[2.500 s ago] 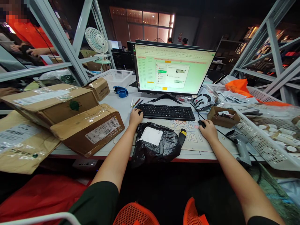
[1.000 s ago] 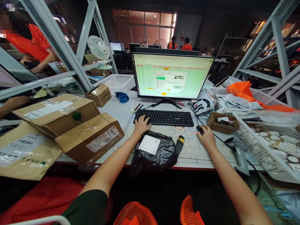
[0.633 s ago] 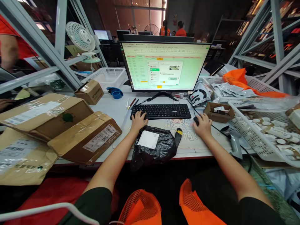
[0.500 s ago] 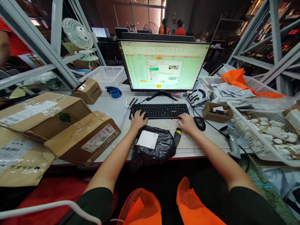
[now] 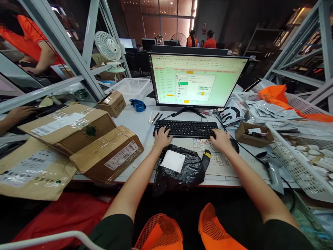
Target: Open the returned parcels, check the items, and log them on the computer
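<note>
My left hand (image 5: 162,136) rests on the left end of a black keyboard (image 5: 187,128), fingers spread over the keys. My right hand (image 5: 221,138) lies on the keyboard's right end, fingers out on the keys. A black mouse (image 5: 235,146) sits just right of that hand, untouched. Behind the keyboard stands a monitor (image 5: 197,80) showing a green spreadsheet with a dialog box. Between my forearms lies a black plastic parcel (image 5: 179,168) with a white label, and a yellow-tipped black tool (image 5: 206,158) beside it.
Taped cardboard boxes (image 5: 78,139) fill the desk's left side, with a small box (image 5: 112,103) and blue tape roll (image 5: 138,105) behind. A barcode scanner (image 5: 272,168), open small box (image 5: 253,133) and white baskets (image 5: 299,159) crowd the right. Another person's hand (image 5: 18,114) shows far left. Steel frame struts (image 5: 62,48) flank the desk.
My right hand left the mouse and moved left onto the keyboard's right end. My left hand shifted from the keyboard's corner onto its keys. The dialog on the screen changed.
</note>
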A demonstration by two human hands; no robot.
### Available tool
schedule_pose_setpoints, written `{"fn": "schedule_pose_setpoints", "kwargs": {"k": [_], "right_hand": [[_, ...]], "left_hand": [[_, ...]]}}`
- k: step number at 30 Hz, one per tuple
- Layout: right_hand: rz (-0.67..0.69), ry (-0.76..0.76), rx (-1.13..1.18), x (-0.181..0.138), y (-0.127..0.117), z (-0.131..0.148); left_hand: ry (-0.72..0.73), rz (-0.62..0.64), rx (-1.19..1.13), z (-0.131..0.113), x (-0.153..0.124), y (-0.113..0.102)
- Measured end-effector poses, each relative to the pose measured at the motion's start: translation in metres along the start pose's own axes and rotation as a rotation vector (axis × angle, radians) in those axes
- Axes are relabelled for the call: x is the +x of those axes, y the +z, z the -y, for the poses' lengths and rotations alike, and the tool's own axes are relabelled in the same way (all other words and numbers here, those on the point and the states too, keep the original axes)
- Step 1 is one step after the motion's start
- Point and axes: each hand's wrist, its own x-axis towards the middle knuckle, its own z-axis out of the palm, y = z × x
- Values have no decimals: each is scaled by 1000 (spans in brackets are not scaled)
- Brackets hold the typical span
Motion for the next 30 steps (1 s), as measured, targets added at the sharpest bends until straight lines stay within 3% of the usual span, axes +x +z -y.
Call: {"fn": "schedule_pose_setpoints", "kwargs": {"k": [3,6,11,18,30], "right_hand": [[-45,170,-89,-31,-2,-50],[-60,192,-83,-57,4,-76],[-198,185,-65,-71,15,-76],[-282,87,-1,-69,29,-87],[-288,32,51,-68,35,-90]], "left_hand": [[-7,-9,-24,2,1,3],[-10,-16,-31,4,2,6],[-28,-37,-9,5,1,7],[-36,-61,-12,6,-2,8],[-49,-34,-28,5,-1,4]]}}
